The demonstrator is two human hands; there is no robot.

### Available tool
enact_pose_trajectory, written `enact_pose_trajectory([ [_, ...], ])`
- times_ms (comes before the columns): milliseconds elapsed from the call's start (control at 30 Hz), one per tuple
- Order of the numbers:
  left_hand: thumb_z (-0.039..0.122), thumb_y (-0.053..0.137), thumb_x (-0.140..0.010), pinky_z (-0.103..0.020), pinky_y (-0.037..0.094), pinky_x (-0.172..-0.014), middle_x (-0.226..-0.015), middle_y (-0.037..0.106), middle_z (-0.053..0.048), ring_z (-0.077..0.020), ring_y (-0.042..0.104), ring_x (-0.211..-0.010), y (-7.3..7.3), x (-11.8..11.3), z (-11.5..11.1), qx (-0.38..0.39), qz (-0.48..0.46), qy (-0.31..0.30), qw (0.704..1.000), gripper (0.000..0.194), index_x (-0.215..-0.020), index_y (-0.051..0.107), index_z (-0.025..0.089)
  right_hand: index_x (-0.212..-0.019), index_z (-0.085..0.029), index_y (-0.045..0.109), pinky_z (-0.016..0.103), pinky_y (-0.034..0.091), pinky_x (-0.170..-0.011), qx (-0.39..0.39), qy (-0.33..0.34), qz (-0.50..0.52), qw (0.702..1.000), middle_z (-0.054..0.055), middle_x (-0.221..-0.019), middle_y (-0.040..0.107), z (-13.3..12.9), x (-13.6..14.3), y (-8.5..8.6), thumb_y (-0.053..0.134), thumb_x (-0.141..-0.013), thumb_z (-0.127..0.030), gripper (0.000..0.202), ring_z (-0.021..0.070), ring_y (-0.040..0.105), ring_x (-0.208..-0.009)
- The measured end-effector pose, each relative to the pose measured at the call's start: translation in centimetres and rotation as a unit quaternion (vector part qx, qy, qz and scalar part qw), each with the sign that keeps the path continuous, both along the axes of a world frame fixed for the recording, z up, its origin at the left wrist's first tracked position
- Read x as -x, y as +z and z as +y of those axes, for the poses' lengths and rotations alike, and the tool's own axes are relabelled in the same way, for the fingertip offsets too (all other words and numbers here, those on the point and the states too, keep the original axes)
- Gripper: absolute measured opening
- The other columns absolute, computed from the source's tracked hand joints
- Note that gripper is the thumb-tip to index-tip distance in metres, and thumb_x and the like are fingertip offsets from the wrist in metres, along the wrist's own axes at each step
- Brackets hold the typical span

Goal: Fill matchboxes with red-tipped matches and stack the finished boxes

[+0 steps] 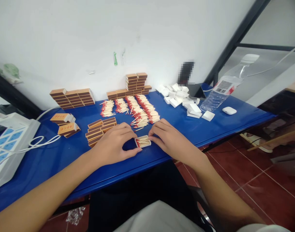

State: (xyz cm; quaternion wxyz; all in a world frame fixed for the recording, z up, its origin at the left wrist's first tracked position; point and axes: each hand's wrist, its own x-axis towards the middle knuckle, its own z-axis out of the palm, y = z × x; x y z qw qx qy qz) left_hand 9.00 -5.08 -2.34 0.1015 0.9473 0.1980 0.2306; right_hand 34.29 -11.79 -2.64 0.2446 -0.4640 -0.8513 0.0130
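A small white tray (143,141) of red-tipped matches lies near the front edge of the blue table. My left hand (118,141) holds its left end between thumb and fingers. At the right end, my right hand (163,137) pinches the tray with its fingers closed. Just behind are rows of loose matches (140,109) with red heads. Left of my left hand sit brown matchbox sleeves (99,130), laid side by side.
Stacked matchboxes stand along the wall at left (73,98) and centre (135,82). White empty trays (178,93), a plastic bottle (217,93) and a white case (229,110) are at right. A power strip (14,148) with cables lies at far left.
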Motion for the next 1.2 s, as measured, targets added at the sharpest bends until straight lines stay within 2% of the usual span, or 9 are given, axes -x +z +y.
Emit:
enact_pose_trajectory([
  [267,0.043,0.075,-0.099,-0.045,0.059,-0.092,-0.101,0.077,-0.009,-0.0275,0.067,-0.105,0.0,0.0,0.0,-0.007,-0.001,-0.004,1.0,0.026,-0.106,0.075,0.018,-0.098,-0.02,0.066,0.042,0.052,-0.094,-0.003,0.0,0.021,1.0,0.009,-0.101,0.07,-0.1,0.1,0.0,0.059,-0.109,-0.019,0.013,0.0269,0.06,-0.103],
  [567,0.042,0.075,-0.098,-0.044,0.06,-0.09,-0.099,0.076,-0.009,-0.0273,0.068,-0.103,0.0,0.0,0.0,-0.013,-0.007,-0.013,1.0,0.025,-0.104,0.075,0.018,-0.097,-0.02,0.068,0.041,0.053,-0.093,-0.007,0.019,0.04,0.999,0.008,-0.1,0.069,0.2,0.7,-0.7,0.063,-0.108,-0.02,0.012,0.0264,0.061,-0.103],
  [733,0.041,0.075,-0.098,-0.044,0.06,-0.091,-0.1,0.077,-0.01,-0.0272,0.068,-0.102,0.0,0.0,-0.1,-0.014,-0.017,-0.025,0.999,0.024,-0.106,0.076,0.018,-0.1,-0.021,0.069,0.041,0.052,-0.093,-0.005,0.015,0.091,0.996,0.008,-0.101,0.069,0.6,0.4,-1.0,0.062,-0.109,-0.021,0.011,0.0259,0.061,-0.103],
  [833,0.041,0.076,-0.098,-0.045,0.06,-0.092,-0.1,0.077,-0.01,-0.0271,0.068,-0.102,-0.1,0.0,-0.1,-0.018,-0.016,-0.026,0.999,0.025,-0.107,0.076,0.018,-0.11,-0.022,0.073,0.044,0.051,-0.097,-0.025,-0.009,0.125,0.992,0.009,-0.106,0.071,1.4,-0.2,-1.7,0.058,-0.11,-0.022,0.015,0.0266,0.06,-0.104],
  [967,0.041,0.076,-0.098,-0.044,0.061,-0.091,-0.101,0.077,-0.009,-0.0267,0.068,-0.102,-0.1,0.1,0.0,-0.024,-0.025,-0.027,0.999,0.026,-0.108,0.076,0.018,-0.13,-0.027,0.076,0.051,0.05,-0.104,-0.024,-0.036,0.088,0.995,0.012,-0.124,0.07,2.2,-0.3,-2.6,0.058,-0.11,-0.024,0.027,0.0308,0.055,-0.117],
  [1067,0.041,0.076,-0.098,-0.043,0.061,-0.091,-0.101,0.076,-0.009,-0.0264,0.068,-0.103,0.0,0.1,0.0,-0.019,-0.023,-0.023,0.999,0.024,-0.106,0.076,0.018,-0.133,-0.028,0.077,0.055,0.049,-0.108,-0.017,-0.042,0.06,0.997,0.013,-0.132,0.067,2.1,0.0,-2.6,0.056,-0.11,-0.026,0.031,0.0327,0.053,-0.125],
  [1200,0.04,0.076,-0.098,-0.043,0.061,-0.092,-0.101,0.076,-0.009,-0.0261,0.068,-0.104,0.0,0.0,-0.1,-0.013,-0.017,-0.019,1.0,0.022,-0.105,0.076,0.019,-0.14,-0.024,0.074,0.056,0.05,-0.108,-0.006,-0.043,0.038,0.998,0.015,-0.132,0.066,1.9,0.2,-2.5,0.054,-0.111,-0.028,0.035,0.0336,0.053,-0.127],
])
